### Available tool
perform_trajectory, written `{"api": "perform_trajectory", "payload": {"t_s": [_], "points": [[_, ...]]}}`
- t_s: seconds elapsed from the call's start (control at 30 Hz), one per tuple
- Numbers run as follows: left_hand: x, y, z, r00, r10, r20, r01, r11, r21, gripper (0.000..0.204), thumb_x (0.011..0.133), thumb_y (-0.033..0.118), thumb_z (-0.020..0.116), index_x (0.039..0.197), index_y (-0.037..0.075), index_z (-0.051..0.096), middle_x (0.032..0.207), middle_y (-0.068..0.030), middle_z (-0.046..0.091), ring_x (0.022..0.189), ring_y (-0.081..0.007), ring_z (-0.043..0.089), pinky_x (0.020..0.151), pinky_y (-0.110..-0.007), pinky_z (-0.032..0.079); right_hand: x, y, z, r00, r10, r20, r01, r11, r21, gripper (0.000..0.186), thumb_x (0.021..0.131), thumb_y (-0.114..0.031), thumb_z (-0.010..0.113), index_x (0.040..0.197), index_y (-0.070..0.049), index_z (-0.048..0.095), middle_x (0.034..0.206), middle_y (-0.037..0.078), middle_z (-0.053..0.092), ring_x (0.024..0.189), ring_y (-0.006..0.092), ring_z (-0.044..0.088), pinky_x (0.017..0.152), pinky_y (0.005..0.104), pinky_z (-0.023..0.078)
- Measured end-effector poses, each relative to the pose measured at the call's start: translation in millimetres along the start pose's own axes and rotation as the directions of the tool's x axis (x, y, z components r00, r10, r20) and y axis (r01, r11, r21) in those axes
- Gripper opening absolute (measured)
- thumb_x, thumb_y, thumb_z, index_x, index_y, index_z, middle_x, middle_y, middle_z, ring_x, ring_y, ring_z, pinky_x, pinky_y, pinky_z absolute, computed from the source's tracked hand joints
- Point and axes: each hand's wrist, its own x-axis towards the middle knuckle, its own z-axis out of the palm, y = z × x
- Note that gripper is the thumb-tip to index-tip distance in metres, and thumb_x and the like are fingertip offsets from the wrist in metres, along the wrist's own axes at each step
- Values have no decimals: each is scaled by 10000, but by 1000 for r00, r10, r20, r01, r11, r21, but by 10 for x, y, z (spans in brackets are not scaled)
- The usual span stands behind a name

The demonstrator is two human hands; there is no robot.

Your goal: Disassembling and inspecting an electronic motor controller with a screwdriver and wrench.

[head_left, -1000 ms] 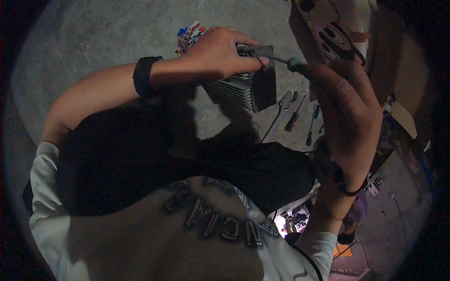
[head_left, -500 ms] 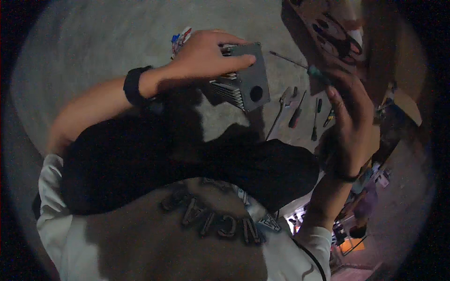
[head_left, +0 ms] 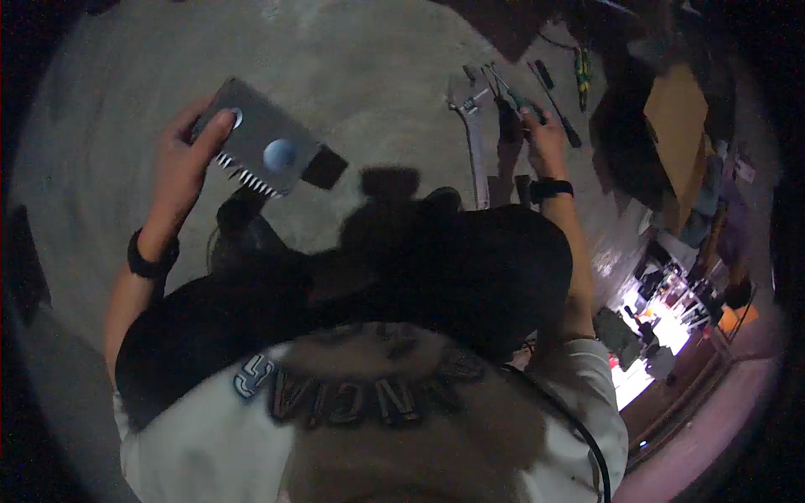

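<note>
On the left, my left hand (head_left: 186, 155) grips a grey finned metal block (head_left: 264, 138) that looks like a heat sink, its thumb on the flat face. That face has a round pale spot and a small ring near the thumb; a row of thin fins (head_left: 247, 178) shows along the lower edge. A dark square piece (head_left: 324, 166) appears at the block's right end. To the right, my right hand (head_left: 547, 144) is closed around the green handle of a screwdriver (head_left: 521, 102), low among tools on the floor, its shaft pointing away from me.
An adjustable wrench (head_left: 475, 151) lies on the concrete floor (head_left: 360, 67) left of my right hand. Beyond the hand are a dark-handled tool (head_left: 545, 75) and a green-and-yellow tool (head_left: 584, 80). Brown cardboard (head_left: 677, 134) stands at the right, with brightly lit clutter (head_left: 662, 327) below it.
My left hand has carried the finned block left and tilted it. My right hand has moved left with the screwdriver, down among the tools. The view has turned, shifting the floor and cardboard.
</note>
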Motion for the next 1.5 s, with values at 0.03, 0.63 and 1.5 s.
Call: {"api": "perform_trajectory", "payload": {"t_s": [0.03,0.63,1.5], "points": [[22,-4,-20,1000,-23,7,22,999,30,512,923,375,705,1244,-21,653,1065,-48,686,961,-118,603,844,-267,464,-16,32,27,1000,5,-20,-4,1000,18,436,915,-236,739,1298,-59,632,1118,76,679,970,173,633,816,304,516],[120,65,59,996,-87,-31,91,980,174,495,939,428,675,1103,-39,654,929,-9,638,795,-92,540,690,-251,407,533,655,-167,977,-143,-156,67,907,-415,406,809,-222,769,1182,-78,705,1144,199,699,1005,347,690,879,410,523],[240,44,107,999,-28,-41,33,991,129,402,978,348,618,1044,-46,657,932,-22,639,848,-113,543,747,-293,439,-391,-366,835,704,-514,490,556,828,70,435,936,-340,676,1220,-15,629,1135,156,636,955,283,662,845,398,522]]}}
